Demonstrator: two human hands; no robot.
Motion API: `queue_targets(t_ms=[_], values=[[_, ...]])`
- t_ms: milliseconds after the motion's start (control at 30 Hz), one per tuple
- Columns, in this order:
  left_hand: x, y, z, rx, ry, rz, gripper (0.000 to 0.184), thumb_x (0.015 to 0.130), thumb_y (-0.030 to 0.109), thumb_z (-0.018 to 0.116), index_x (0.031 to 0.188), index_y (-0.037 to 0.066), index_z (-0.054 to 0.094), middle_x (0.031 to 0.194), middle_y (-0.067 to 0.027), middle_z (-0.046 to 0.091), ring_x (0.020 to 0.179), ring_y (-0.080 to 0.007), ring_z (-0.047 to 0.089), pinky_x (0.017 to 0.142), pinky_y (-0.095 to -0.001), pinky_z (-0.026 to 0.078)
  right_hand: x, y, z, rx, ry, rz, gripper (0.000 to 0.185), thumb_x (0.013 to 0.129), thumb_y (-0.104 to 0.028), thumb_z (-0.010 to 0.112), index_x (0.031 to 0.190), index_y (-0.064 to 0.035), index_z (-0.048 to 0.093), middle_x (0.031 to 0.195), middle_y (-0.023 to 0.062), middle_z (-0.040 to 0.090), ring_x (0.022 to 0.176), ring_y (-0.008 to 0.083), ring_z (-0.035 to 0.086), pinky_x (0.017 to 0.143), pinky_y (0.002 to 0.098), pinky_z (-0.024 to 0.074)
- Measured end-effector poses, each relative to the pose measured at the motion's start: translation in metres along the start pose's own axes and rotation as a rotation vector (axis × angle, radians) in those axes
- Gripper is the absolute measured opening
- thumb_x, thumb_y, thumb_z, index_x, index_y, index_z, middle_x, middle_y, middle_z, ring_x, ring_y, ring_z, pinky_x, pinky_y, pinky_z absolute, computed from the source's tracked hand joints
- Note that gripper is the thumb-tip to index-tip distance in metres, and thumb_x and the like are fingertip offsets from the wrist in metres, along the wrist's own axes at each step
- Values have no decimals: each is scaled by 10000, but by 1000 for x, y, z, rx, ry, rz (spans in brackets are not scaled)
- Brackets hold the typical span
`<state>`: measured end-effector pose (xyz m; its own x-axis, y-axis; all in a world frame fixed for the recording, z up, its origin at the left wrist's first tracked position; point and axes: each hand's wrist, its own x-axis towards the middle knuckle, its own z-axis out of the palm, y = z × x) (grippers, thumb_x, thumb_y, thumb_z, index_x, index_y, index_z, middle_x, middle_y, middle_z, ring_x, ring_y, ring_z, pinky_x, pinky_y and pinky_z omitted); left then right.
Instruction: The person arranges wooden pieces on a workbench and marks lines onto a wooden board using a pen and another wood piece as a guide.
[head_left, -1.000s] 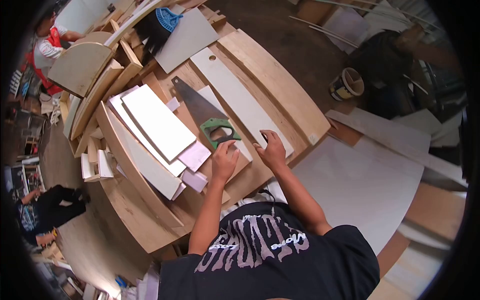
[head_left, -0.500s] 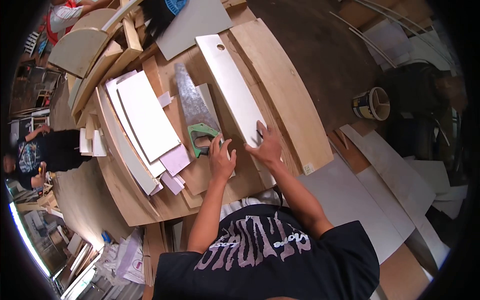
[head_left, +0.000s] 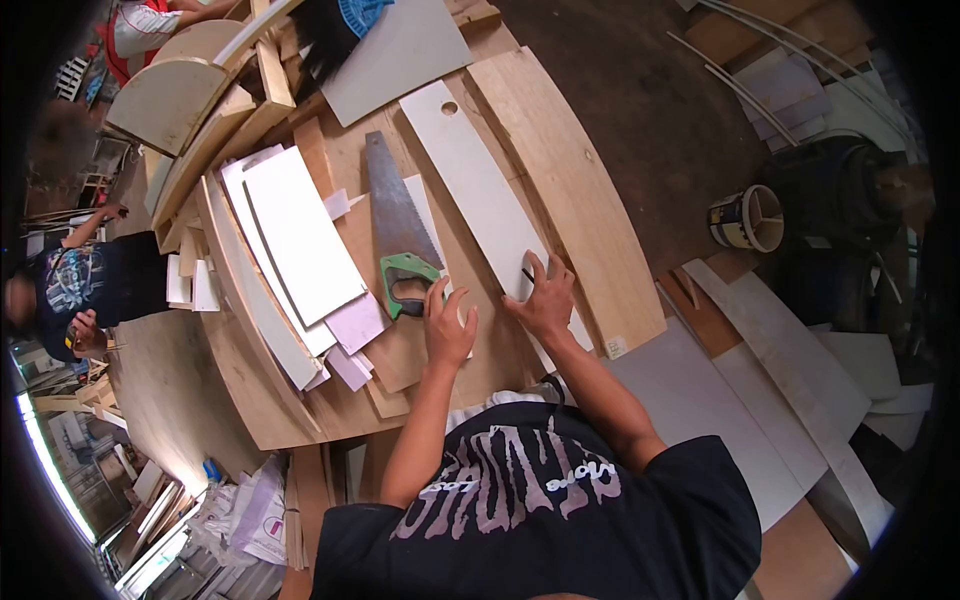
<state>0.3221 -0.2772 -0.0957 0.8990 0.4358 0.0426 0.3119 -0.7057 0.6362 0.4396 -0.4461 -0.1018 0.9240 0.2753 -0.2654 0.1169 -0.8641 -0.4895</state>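
one green-handled steel handsaw [head_left: 396, 215] toward the near edge of our wooden workbench [head_left: 268, 415], our left hand [head_left: 449, 328] alongside, fingers apart, our right hand [head_left: 546, 304] pinching a thin black stick [head_left: 528, 276] over a long white board [head_left: 474, 181]

The black T-shirt [head_left: 535, 515] at the near side carries two white script words: "More" on its right and, on its left, one beginning "Los", its ending unclear. The big drippy mauve letters between them are too distorted to read safely. Too small or blurred to make out are the sticker [head_left: 615, 347] on the right-hand plank's near end, the label on the bucket [head_left: 745, 218] at far right, and the print on the plastic bag [head_left: 257, 517] at near left.
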Motion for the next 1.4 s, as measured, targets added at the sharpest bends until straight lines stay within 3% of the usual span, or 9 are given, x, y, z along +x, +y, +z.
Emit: queue_targets(t_ms=[233,400,667,867,1000,1167,1200,1400], values=[[-5,2,-10,-75,-7,7,383,887,118,776,1260,73,703,1498,-223,548,1435,-439,493,1210,-520,414,-10,-4,8,-22,23,14,1015,736,-403,941,1614,-252,454,1620,193,379,1458,430,409,1109,538,520],[-13,5,-20,-107,10,-9,361,897,122,773,1249,70,714,1475,-216,571,1420,-427,513,1203,-510,426,-22,5,12,56,73,-19,860,789,-349,907,1551,-172,551,1695,211,319,1556,442,320,1207,538,433],[-40,-6,-48,-203,39,-12,343,905,124,778,1236,54,721,1410,-204,622,1346,-405,581,1157,-481,472,-53,-8,16,162,197,-44,705,838,-296,874,1475,-151,608,1648,209,403,1520,427,394,1169,524,470],[-56,-25,-78,-217,-34,-16,328,915,131,772,1229,48,727,1352,-181,666,1289,-384,627,1115,-462,498,-90,-40,19,349,211,-54,573,846,-221,864,1371,-90,674,1521,209,550,1349,411,595,1129,463,512],[-65,-39,-93,-290,-10,3,312,929,131,761,1228,49,733,1314,-178,697,1244,-382,662,1089,-453,516,-104,-51,34,336,224,-153,577,835,-216,865,1364,-88,671,1499,205,567,1340,408,597,1101,465,528],[-67,-51,-124,-335,32,0,299,940,129,754,1227,46,735,1292,-175,715,1226,-376,681,1077,-442,529,-114,-79,37,397,186,-140,524,843,-166,860,1327,-68,686,1344,189,676,1262,393,652,1071,456,541],[-65,-55,-130,-350,58,-5,298,942,130,754,1226,42,735,1287,-174,718,1228,-370,683,1080,-438,529,-115,-86,36,364,226,-177,522,854,-158,860,1336,-63,683,1288,181,709,1179,355,712,1017,439,567],[-23,-74,-156,-403,191,-70,289,943,118,744,1218,27,736,1277,-170,727,1226,-350,691,1082,-435,531,-81,-134,32,498,149,-217,513,884,-172,855,1353,-53,683,1222,156,758,990,268,790,900,391,599]])
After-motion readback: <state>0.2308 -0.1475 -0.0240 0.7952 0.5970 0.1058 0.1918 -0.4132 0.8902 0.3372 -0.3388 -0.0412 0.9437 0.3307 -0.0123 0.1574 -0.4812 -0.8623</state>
